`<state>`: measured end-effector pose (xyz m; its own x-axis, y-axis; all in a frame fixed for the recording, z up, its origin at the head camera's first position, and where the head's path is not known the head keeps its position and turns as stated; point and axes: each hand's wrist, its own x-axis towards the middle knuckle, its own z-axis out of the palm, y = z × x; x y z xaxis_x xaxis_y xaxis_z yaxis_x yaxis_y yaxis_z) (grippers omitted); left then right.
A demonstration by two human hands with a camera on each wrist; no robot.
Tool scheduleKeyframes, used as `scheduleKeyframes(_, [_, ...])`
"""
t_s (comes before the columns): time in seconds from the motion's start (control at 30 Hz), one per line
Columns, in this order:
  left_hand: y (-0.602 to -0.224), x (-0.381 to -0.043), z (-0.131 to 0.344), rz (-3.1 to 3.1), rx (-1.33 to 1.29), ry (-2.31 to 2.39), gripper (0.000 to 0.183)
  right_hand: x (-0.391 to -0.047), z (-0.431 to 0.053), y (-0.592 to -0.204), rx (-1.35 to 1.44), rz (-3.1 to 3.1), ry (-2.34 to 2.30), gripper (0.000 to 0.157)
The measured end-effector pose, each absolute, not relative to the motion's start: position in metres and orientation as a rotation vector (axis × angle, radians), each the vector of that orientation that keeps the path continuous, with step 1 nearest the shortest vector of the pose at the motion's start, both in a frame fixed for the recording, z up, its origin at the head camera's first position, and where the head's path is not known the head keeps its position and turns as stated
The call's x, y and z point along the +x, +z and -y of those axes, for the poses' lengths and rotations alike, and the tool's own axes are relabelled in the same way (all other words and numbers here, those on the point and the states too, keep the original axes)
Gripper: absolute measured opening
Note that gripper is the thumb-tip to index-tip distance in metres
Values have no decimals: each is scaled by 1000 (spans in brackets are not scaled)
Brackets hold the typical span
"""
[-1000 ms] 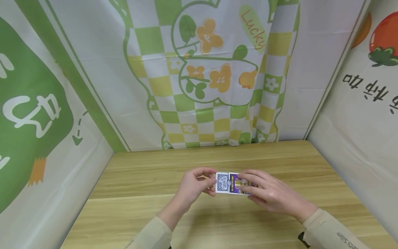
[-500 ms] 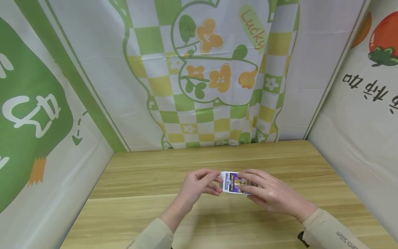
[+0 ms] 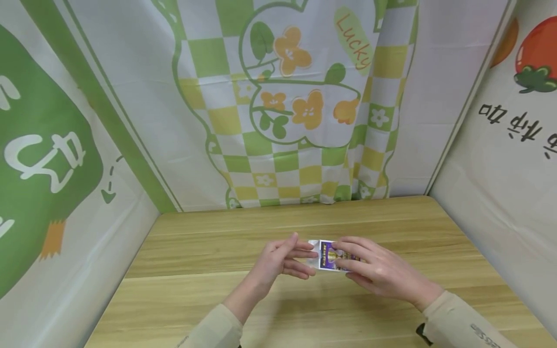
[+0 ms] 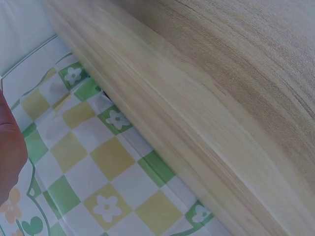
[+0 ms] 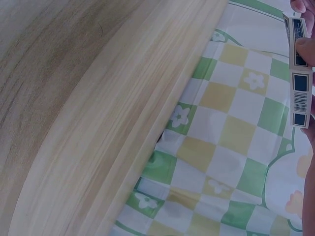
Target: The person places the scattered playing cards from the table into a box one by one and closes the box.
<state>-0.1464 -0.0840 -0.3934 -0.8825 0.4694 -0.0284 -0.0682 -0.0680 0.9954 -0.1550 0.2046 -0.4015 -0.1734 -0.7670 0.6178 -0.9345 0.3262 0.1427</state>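
Note:
A playing card box point(image 3: 327, 256) with a purple and gold printed face lies level above the table in the head view. My right hand point(image 3: 378, 270) grips its right part, fingers across the face. At its left end a whitish flap point(image 3: 313, 262) stands out, partly behind the left fingers. My left hand point(image 3: 276, 263) has its fingers straight, their tips at that flap. No card back shows at the opening. In the right wrist view the box's narrow side point(image 5: 300, 98) shows a barcode, with a thumb over it. Only a bit of a hand point(image 4: 10, 152) shows in the left wrist view.
The wooden table point(image 3: 196, 241) spreads under both hands. Behind its far edge hangs a checkered green and yellow cloth point(image 3: 278, 164). Printed cloth walls flank it, a left wall point(image 3: 126, 232) and a right wall point(image 3: 487, 193).
The blue-backed cards at the box's left end have slid rightward into it, out of sight. My left fingers have released their pinch and straightened, moving slightly right. The right hand stays put.

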Motion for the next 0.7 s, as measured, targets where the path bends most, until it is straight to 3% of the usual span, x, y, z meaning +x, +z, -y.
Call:
scheduleKeyframes(0.2, [-394,-147,86,-1896,402,2078,63,-155,-204,-401,1481,1989,368,34])
scheduleKeyframes(0.53, [-400,-147,84,-2029,269,2200,36,-159,-198,-401,1327,1923,398,31])
scheduleKeyframes(0.7, [-404,-145,75,-2078,310,2053,37,-159,-191,-401,1264,1908,409,34])
